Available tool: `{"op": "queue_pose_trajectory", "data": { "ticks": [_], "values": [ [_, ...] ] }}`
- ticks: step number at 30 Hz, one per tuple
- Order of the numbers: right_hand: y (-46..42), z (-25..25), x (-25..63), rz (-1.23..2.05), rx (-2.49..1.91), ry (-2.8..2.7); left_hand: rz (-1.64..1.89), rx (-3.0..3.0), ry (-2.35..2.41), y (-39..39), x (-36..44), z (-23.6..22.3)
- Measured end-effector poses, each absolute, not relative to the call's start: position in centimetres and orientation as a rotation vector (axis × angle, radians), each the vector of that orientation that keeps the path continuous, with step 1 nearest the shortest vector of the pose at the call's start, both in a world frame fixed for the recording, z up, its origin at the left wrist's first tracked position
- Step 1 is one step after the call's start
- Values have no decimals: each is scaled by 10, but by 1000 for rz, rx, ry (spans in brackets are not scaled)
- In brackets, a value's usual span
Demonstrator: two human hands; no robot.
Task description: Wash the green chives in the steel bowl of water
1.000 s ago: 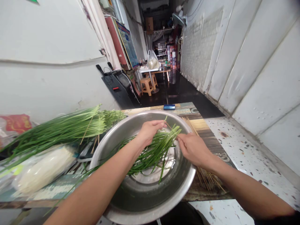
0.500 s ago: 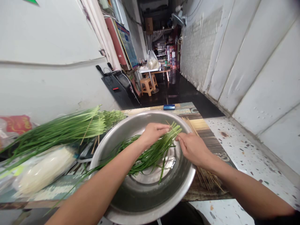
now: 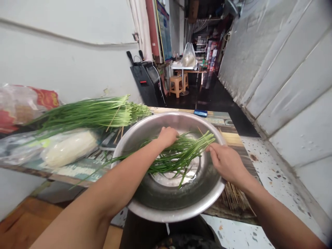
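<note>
Loose garlic chives (image 3: 168, 162) lie across a wide steel basin (image 3: 178, 214), their pale stem ends to the right. My left hand (image 3: 168, 137) is down among the leaves near the basin's far side. Its fingers are curled in on the chives, and the fingertips are partly hidden. At the stem ends, my right hand (image 3: 224, 160) is closed in a pinch beside the bunched stems. A thin bamboo skewer (image 3: 200, 130) pokes out beyond the stems, in line with the pinching fingers; most of its length is covered.
More chives (image 3: 90, 112) are heaped left of the basin, beside a clear bag with a white item (image 3: 71, 147). Bamboo skewers (image 3: 234, 197) lie on the patterned table (image 3: 249, 155) at right. A blue box (image 3: 200, 113) sits behind the basin; a red-printed bag (image 3: 46, 98) is far left.
My left hand has left the stem ends and moved back to the leaves. The right hand keeps its pinch at the stems. The view has turned left and tipped down.
</note>
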State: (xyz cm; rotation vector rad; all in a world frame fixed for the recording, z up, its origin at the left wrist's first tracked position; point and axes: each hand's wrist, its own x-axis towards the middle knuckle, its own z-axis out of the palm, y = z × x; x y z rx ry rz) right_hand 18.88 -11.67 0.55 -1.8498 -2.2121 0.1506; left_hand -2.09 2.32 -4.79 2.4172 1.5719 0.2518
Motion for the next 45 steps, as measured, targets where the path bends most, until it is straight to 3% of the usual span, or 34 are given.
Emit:
{"op": "queue_pose_trajectory", "data": {
  "ticks": [13,20,25,32,45],
  "values": [
    [-116,2,191,121,-1812,-2216,232,2300,1675,35,-36,-45],
    [-116,5,190,156,-1830,-2219,624,2221,1571,35,-34,-37],
    [-117,7,188,168,-1820,-2222,888,1806,1285,19,-10,-21],
    [-119,12,185,224,-1858,-2203,878,1225,1043,-17,23,2],
    [-119,10,186,213,-1826,-2195,979,1126,1083,-16,23,0]
  ]
}}
